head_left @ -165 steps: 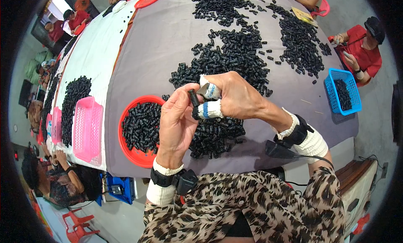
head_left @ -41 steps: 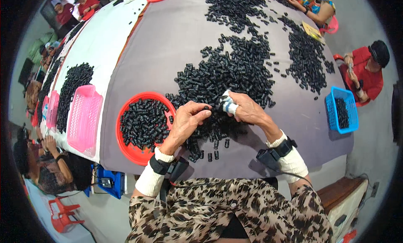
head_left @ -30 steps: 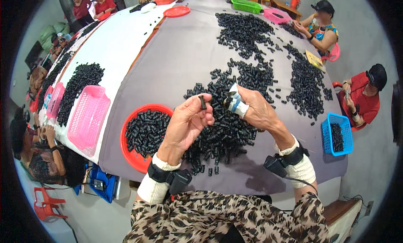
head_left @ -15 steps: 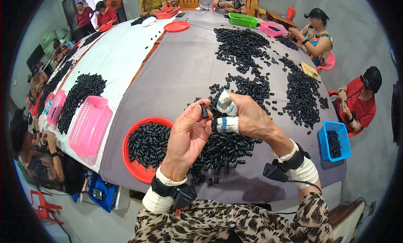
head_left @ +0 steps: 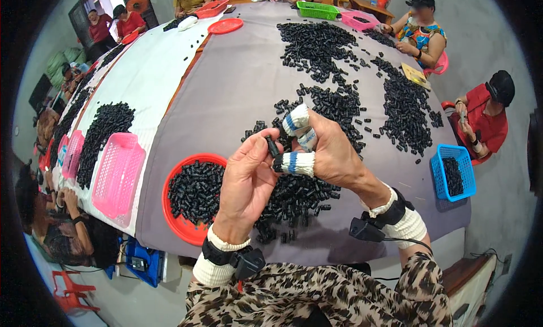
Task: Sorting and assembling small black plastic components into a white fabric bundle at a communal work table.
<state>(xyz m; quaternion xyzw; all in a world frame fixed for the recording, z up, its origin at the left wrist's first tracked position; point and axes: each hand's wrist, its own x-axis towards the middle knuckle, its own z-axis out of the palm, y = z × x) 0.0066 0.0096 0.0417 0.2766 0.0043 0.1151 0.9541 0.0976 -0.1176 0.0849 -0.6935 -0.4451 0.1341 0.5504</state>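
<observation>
Both hands raised over the worktop (head_left: 237, 89), meeting mid-frame. Left hand (head_left: 246, 183) closed, thumb + fingers pinching a small black tube (head_left: 272, 146) held roughly upright at its fingertips. Right hand (head_left: 325, 152) also closed, its taped fingertips (head_left: 295, 163) (white w/ blue bands) touching the same tube from the right side; looks like a second black piece sits between them, but too small to be sure. So the tube is between the two hands, above the worktop, not resting on it.

Directly below the hands: pile of black tubes (head_left: 294, 194) on grey cloth. Just left of the left hand: red dish (head_left: 181, 228), part-filled w/ same tubes. Further left: pink basket (head_left: 116, 171), upside down or empty, can't tell. Beyond the hands, more loose black tubes (head_left: 404, 109) spread across the worktop. Right of the right hand, at the worktop edge: blue basket (head_left: 452, 171) w/ tubes inside. Both wrists wear white bands + black strap devices. Other people sit around the worktop's far and side edges.
</observation>
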